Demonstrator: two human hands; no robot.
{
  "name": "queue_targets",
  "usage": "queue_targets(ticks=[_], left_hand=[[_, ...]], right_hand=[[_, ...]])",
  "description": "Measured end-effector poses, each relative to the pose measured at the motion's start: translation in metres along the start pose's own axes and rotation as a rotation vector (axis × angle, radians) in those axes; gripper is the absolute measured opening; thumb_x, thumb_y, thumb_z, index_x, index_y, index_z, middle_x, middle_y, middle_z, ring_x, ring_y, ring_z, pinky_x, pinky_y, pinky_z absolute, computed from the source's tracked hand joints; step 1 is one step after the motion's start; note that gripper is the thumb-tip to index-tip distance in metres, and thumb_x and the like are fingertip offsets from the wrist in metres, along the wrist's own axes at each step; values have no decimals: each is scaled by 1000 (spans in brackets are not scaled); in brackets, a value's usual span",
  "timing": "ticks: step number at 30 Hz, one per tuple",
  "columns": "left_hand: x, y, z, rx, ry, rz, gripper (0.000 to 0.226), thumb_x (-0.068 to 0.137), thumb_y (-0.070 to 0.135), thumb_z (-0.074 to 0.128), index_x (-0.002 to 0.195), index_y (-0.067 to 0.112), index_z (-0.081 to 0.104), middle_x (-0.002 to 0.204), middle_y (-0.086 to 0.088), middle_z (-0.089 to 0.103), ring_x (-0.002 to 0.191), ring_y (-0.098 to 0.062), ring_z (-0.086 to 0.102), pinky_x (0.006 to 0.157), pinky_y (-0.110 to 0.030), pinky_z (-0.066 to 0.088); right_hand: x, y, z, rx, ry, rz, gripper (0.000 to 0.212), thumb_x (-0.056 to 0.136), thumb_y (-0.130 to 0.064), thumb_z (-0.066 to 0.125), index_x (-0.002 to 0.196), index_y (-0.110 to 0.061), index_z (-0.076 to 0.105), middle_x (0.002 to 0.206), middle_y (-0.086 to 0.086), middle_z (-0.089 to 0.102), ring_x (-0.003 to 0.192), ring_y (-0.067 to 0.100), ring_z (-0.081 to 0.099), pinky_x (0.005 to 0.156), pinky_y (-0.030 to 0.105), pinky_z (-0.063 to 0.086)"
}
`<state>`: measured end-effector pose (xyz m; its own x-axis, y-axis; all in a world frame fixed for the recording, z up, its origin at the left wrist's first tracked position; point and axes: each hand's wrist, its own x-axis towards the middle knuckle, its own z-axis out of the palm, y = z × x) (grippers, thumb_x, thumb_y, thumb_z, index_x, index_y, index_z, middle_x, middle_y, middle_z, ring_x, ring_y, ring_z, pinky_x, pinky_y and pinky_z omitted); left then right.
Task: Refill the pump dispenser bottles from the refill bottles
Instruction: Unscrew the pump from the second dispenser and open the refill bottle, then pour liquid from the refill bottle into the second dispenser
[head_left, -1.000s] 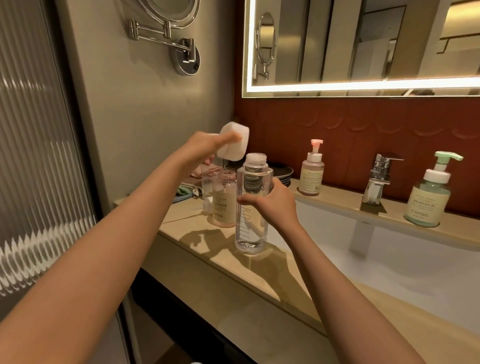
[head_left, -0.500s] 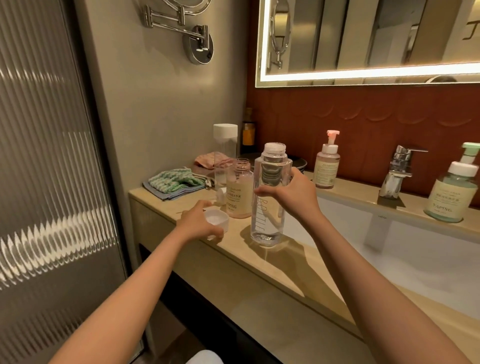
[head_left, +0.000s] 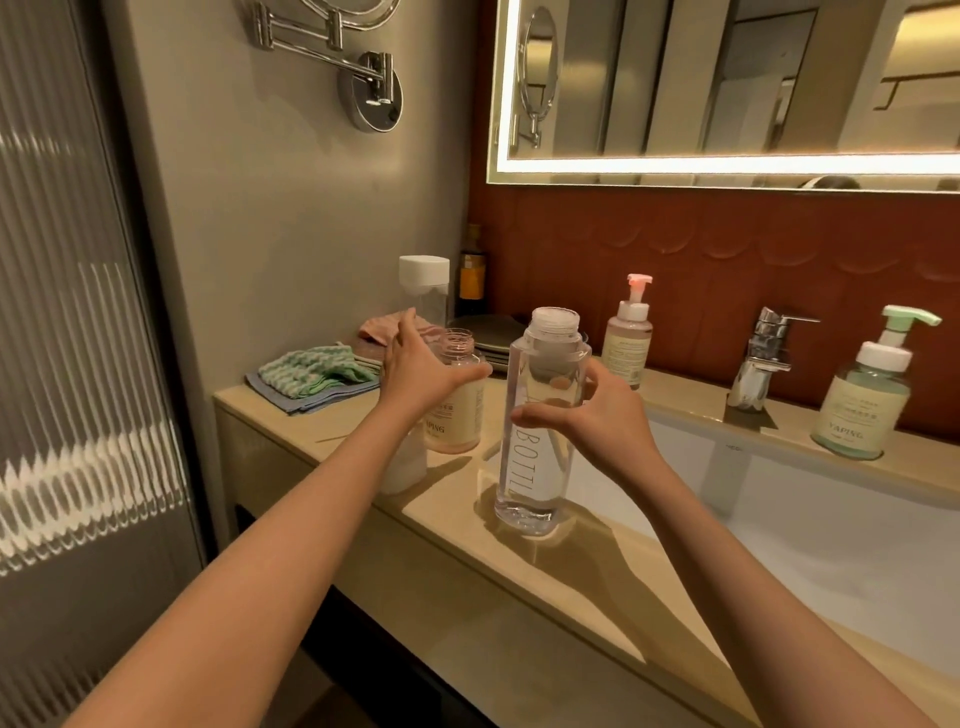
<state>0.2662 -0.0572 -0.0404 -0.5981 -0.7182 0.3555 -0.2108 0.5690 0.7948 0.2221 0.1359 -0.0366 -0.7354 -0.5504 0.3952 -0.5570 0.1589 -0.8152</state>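
Note:
A tall clear refill bottle (head_left: 530, 457) lettered "BOTTLE" stands uncapped near the counter's front edge. My right hand (head_left: 587, 415) grips its upper part, thumb in front. Just left of it stands a small pink dispenser bottle (head_left: 457, 415) with its pump off and its neck open. My left hand (head_left: 421, 369) wraps around its shoulder. A white cap (head_left: 405, 467) lies on the counter, partly under my left forearm. A second clear refill bottle (head_left: 423, 283) with a white cap stands by the wall.
A pink-pump dispenser (head_left: 628, 338) and a green-pump dispenser (head_left: 865, 400) stand on the ledge, either side of the chrome faucet (head_left: 763, 358). The white sink basin (head_left: 831, 545) lies right of my hands. Folded cloths (head_left: 311, 374), grey plates (head_left: 491, 338) and a dark bottle (head_left: 471, 270) fill the left corner.
My left hand set the white cap down on the counter, then rose to the open pink bottle. My right hand stayed on the tall clear bottle.

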Motion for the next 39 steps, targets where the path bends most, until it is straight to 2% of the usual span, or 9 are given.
queue_targets(ticks=[2,6,10,16,21,23,26,29,39], left_hand=[[5,3,6,-14,-19,-29,117,62,47,81,148,18,8,153,-10,23,139,-30,26,110,-50,30],[4,7,12,34,-17,-18,87,64,42,81,135,13,39,136,-9,48,123,-28,46,96,-44,44],[-7,14,9,35,-94,-8,82,65,44,80,131,8,48,134,-10,51,121,-28,48,93,-39,46],[-38,16,3,-180,-188,-10,74,71,28,79,135,11,46,136,-7,52,122,-24,48,91,-33,39],[-54,15,3,-253,-228,14,64,68,30,81,125,19,54,114,5,61,99,-11,51,82,-30,42],[-60,14,6,-283,-226,19,63,68,30,81,125,21,54,108,10,58,102,-12,53,81,-30,43],[-64,12,11,-284,-199,23,78,66,35,82,134,21,47,120,8,54,112,-16,52,84,-30,43],[-66,12,12,-295,-183,34,78,66,33,82,134,19,47,115,12,53,104,-10,49,84,-27,41],[-62,18,23,-279,-213,22,73,65,37,82,130,24,51,124,5,57,114,-16,51,83,-32,43]], right_hand=[[-2,2,-4,14,1,-2,72,68,-25,82,131,-18,48,126,0,58,103,10,50,68,12,39],[-3,6,-3,53,11,6,74,67,-28,83,130,-21,44,127,1,57,112,20,56,86,31,49],[-3,6,-1,94,-1,26,80,64,-31,84,132,-21,41,128,3,58,107,20,61,94,45,48],[5,6,-15,78,20,18,61,65,-16,84,115,-19,49,114,4,64,94,15,64,90,45,51],[19,9,-20,-12,23,17,64,58,-23,86,113,-17,54,108,2,65,99,21,63,87,46,53],[24,10,-21,-59,10,-6,64,58,-26,85,114,-20,54,108,-1,65,99,18,63,84,39,54],[27,7,-21,-207,3,-70,56,63,-27,84,108,-21,52,102,-3,62,93,14,59,73,25,50],[27,6,-21,-405,-15,-140,54,61,-28,85,102,-16,52,97,3,63,88,21,60,74,39,53],[30,11,-36,-622,-47,-145,68,64,-27,83,122,-13,50,105,5,62,86,21,53,72,33,47]])
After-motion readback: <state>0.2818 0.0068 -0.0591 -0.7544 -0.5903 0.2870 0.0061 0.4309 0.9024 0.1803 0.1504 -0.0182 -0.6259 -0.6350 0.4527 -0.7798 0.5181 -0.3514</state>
